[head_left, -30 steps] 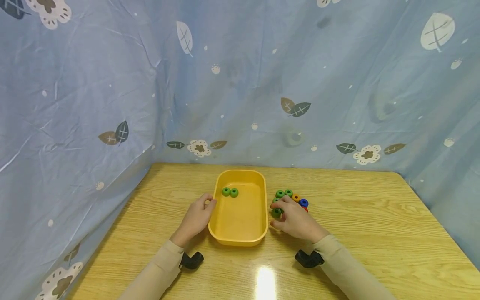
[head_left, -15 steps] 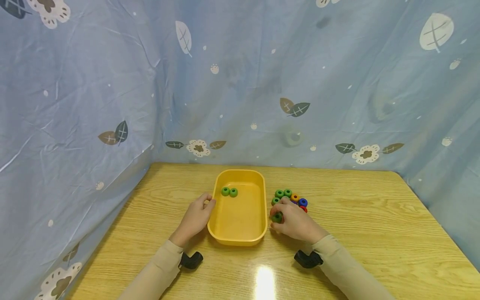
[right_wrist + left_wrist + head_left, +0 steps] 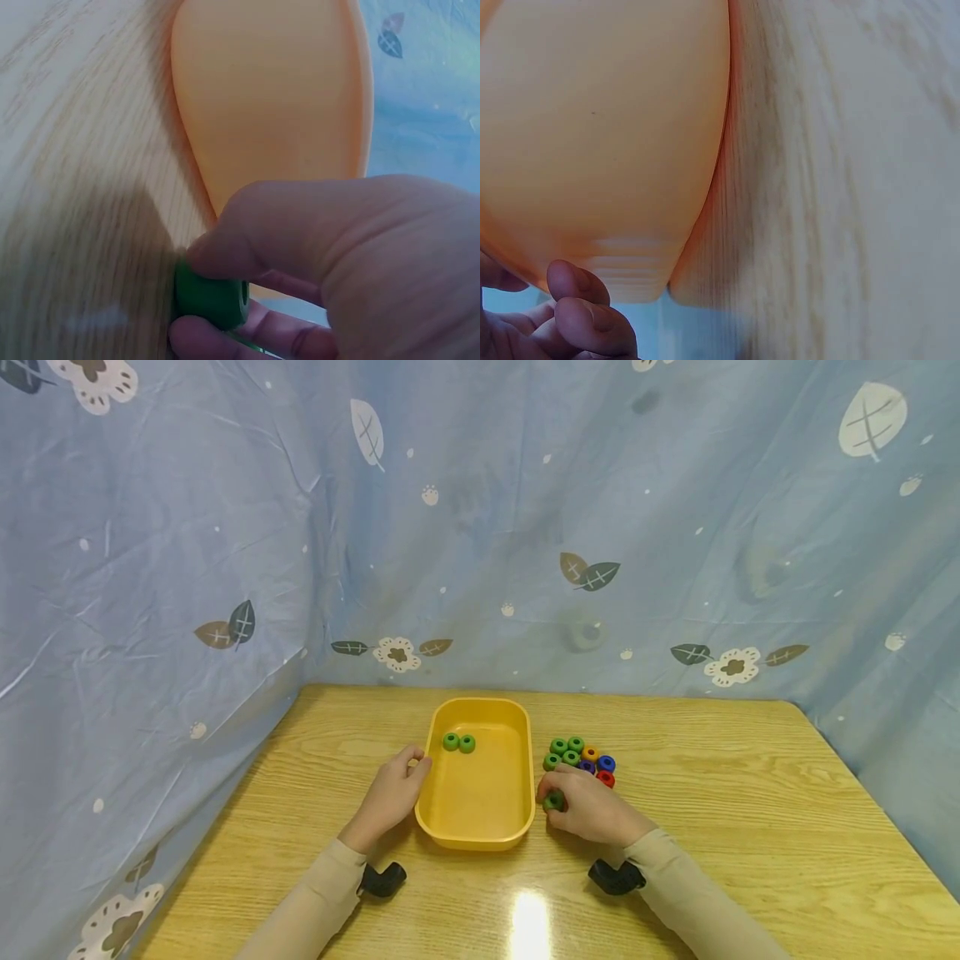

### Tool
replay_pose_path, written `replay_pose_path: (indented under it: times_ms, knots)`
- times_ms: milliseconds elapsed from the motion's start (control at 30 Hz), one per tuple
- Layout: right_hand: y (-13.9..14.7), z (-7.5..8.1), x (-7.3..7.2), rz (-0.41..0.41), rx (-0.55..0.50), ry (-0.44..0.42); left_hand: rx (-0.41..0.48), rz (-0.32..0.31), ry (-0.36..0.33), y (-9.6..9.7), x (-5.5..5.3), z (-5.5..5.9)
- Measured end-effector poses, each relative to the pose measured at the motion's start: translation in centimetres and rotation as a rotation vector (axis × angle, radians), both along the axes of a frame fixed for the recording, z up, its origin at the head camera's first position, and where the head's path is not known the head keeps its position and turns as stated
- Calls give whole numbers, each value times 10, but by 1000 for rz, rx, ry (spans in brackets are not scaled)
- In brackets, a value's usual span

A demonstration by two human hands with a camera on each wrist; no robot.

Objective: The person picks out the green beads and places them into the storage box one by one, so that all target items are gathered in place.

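Note:
My right hand [image 3: 592, 806] pinches a green bead [image 3: 553, 801] between thumb and fingers, just right of the yellow tray [image 3: 474, 843]. In the right wrist view that green bead [image 3: 212, 300] sits close against the tabletop, its hole facing sideways. My left hand [image 3: 392, 793] holds the tray's left rim; the left wrist view has its curled fingers [image 3: 592, 324] at the edge of the tray wall [image 3: 607, 150]. Side by side inside the tray's far left lie a green bead [image 3: 451, 741] and another green bead [image 3: 467, 743].
Beyond my right hand is a cluster of beads: several green, an orange bead [image 3: 590, 753], a blue bead [image 3: 606, 763], a purple bead [image 3: 587, 767] and a red bead [image 3: 606, 778]. A patterned blue curtain [image 3: 480, 527] hangs behind the wooden table [image 3: 735, 793].
My right hand has drawn the green bead slightly toward me, away from the cluster, and closed its thumb and fingers on it. More beads now show. My left hand has stayed at the tray.

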State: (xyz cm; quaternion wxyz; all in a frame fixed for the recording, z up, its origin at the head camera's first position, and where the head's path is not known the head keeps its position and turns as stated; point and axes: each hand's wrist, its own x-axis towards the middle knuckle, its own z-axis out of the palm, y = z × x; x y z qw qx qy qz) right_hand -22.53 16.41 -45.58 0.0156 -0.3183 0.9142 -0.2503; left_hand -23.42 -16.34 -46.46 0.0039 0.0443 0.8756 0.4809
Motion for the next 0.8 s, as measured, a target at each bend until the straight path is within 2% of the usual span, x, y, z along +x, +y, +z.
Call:
replay_pose_path:
  times_ms: [267, 700, 800]
  knots:
    - [3, 5, -1, -39, -121, -14, -7, -6, 4, 0, 0, 0]
    - [-3, 21, 4, -118, -283, 93, -13, -20, -5, -2, -4, -4]
    - [-9, 28, 7, -124, -311, 89, -16, -20, 3, -3, -3, -4]
